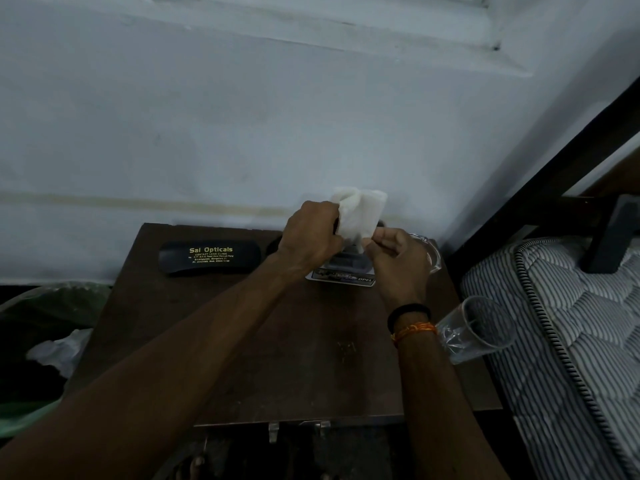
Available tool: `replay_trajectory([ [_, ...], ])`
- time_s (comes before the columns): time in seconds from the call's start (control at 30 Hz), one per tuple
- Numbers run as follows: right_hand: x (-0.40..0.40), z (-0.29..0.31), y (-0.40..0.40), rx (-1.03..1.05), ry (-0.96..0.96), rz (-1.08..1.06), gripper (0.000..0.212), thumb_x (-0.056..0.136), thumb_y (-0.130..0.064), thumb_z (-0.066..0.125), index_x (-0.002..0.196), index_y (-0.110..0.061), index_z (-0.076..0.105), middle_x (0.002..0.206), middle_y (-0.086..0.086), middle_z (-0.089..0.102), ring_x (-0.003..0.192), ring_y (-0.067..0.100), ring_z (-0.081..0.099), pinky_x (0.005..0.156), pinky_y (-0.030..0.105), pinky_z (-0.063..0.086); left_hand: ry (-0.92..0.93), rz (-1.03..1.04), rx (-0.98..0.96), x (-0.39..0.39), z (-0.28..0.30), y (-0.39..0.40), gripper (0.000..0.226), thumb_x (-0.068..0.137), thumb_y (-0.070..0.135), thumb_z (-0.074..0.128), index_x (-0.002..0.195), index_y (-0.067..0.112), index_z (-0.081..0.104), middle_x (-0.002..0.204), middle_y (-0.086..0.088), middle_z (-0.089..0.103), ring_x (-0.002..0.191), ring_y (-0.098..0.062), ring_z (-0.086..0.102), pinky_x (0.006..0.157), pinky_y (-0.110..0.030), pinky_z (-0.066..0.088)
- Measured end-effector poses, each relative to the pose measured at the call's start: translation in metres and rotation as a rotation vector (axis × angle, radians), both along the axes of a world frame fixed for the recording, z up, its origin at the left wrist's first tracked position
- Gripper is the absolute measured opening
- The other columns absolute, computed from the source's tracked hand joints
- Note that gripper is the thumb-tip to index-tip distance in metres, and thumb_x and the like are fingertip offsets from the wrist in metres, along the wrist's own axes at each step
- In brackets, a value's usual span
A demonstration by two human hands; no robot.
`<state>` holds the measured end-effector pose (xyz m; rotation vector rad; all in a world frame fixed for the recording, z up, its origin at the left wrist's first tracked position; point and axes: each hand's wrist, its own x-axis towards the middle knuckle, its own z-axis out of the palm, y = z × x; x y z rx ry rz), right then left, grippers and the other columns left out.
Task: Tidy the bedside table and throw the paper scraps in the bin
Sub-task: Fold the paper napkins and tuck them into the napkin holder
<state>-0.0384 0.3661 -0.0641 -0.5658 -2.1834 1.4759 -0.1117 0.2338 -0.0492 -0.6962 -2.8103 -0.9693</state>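
Note:
A white paper tissue (358,213) is held up above the far side of the dark brown bedside table (242,358). My left hand (311,237) grips its left edge and my right hand (398,258) pinches its lower right corner. Under my hands lies a small packaged item with a card marked OPEL (343,276). A black spectacle case (209,257) with gold lettering rests at the table's far left. The bin (45,341), lined with a green bag and holding white crumpled paper (60,351), stands left of the table.
An empty clear glass (474,329) stands at the table's right edge, close to my right wrist. Another clear glass item (431,251) is partly hidden behind my right hand. A striped mattress (561,334) and dark bed frame lie right. A pale wall rises behind.

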Motion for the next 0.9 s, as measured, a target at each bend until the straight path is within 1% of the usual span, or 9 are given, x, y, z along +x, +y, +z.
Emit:
replay_trajectory([
  [0.1, 0.002, 0.005, 0.000, 0.042, 0.060, -0.058, 0.019, 0.082, -0.012, 0.074, 0.101, -0.014, 0.069, 0.089, -0.012, 0.069, 0.081, -0.010, 0.064, 0.073, 0.010, 0.054, 0.048, -0.012, -0.047, -0.002, 0.000, 0.003, 0.015, 0.075, 0.017, 0.069, 0.083, 0.005, 0.063, 0.082, -0.013, 0.068, 0.079, -0.032, 0.063, 0.060, -0.033, 0.044],
  [0.3, 0.003, 0.012, -0.001, 0.085, 0.138, -0.113, 0.014, 0.080, -0.010, 0.074, 0.090, -0.015, 0.067, 0.084, -0.008, 0.069, 0.078, 0.007, 0.069, 0.069, 0.023, 0.058, 0.079, -0.011, -0.162, -0.004, 0.000, 0.007, 0.027, 0.080, 0.029, 0.070, 0.099, 0.010, 0.065, 0.096, -0.012, 0.070, 0.090, -0.030, 0.064, 0.071, -0.037, 0.050],
  [0.4, 0.002, 0.010, -0.001, 0.127, 0.124, -0.046, 0.010, 0.082, -0.010, 0.072, 0.091, -0.012, 0.070, 0.092, -0.004, 0.071, 0.083, 0.010, 0.069, 0.073, 0.018, 0.056, 0.071, -0.011, -0.187, -0.003, 0.002, 0.009, 0.028, 0.081, 0.027, 0.069, 0.101, 0.009, 0.063, 0.100, -0.013, 0.068, 0.095, -0.031, 0.062, 0.074, -0.039, 0.050],
  [0.47, 0.002, 0.008, -0.001, 0.150, 0.080, -0.011, 0.015, 0.085, -0.012, 0.070, 0.100, -0.012, 0.072, 0.102, -0.001, 0.071, 0.091, 0.011, 0.067, 0.078, 0.015, 0.053, 0.032, -0.026, -0.156, -0.002, 0.003, 0.008, 0.032, 0.079, 0.025, 0.071, 0.105, 0.009, 0.063, 0.102, -0.012, 0.069, 0.096, -0.031, 0.063, 0.078, -0.042, 0.055],
  [0.53, 0.002, 0.008, 0.000, 0.173, 0.061, -0.012, 0.022, 0.087, -0.015, 0.069, 0.108, -0.013, 0.071, 0.106, -0.003, 0.070, 0.094, 0.010, 0.065, 0.083, 0.019, 0.051, -0.014, -0.025, -0.063, -0.002, 0.004, 0.005, 0.037, 0.073, 0.021, 0.075, 0.107, 0.010, 0.064, 0.102, -0.010, 0.070, 0.094, -0.028, 0.065, 0.077, -0.043, 0.057],
  [0.67, 0.003, 0.009, 0.002, 0.238, 0.067, -0.021, 0.024, 0.089, -0.015, 0.067, 0.112, -0.011, 0.071, 0.110, -0.001, 0.071, 0.097, 0.012, 0.065, 0.088, 0.027, 0.054, -0.056, 0.032, 0.118, -0.007, 0.010, -0.004, 0.028, 0.065, 0.012, 0.080, 0.087, 0.008, 0.065, 0.084, -0.003, 0.067, 0.079, -0.021, 0.063, 0.067, -0.036, 0.054],
  [0.77, 0.003, 0.008, 0.002, 0.242, 0.065, 0.002, 0.025, 0.088, -0.014, 0.068, 0.113, -0.010, 0.071, 0.113, 0.002, 0.069, 0.094, 0.007, 0.064, 0.083, 0.013, 0.050, -0.092, 0.053, 0.155, -0.009, 0.013, -0.006, 0.014, 0.069, 0.007, 0.080, 0.077, 0.009, 0.068, 0.076, -0.004, 0.071, 0.074, -0.018, 0.067, 0.073, -0.036, 0.058],
  [0.83, 0.002, 0.008, 0.001, 0.218, 0.069, 0.011, 0.025, 0.087, -0.013, 0.069, 0.112, -0.013, 0.070, 0.118, -0.002, 0.064, 0.089, -0.006, 0.059, 0.077, -0.001, 0.043, -0.108, 0.035, 0.124, -0.009, 0.013, -0.006, 0.010, 0.071, 0.007, 0.079, 0.075, 0.008, 0.070, 0.075, -0.005, 0.072, 0.074, -0.018, 0.068, 0.075, -0.036, 0.058],
  [0.9, 0.002, 0.008, 0.001, 0.195, 0.055, 0.035, 0.027, 0.088, -0.015, 0.068, 0.115, -0.016, 0.068, 0.121, -0.009, 0.057, 0.089, -0.015, 0.053, 0.073, -0.006, 0.039, -0.112, 0.013, 0.100, -0.008, 0.013, -0.006, 0.008, 0.072, 0.006, 0.078, 0.073, 0.006, 0.070, 0.076, -0.007, 0.073, 0.075, -0.020, 0.069, 0.077, -0.036, 0.058],
])
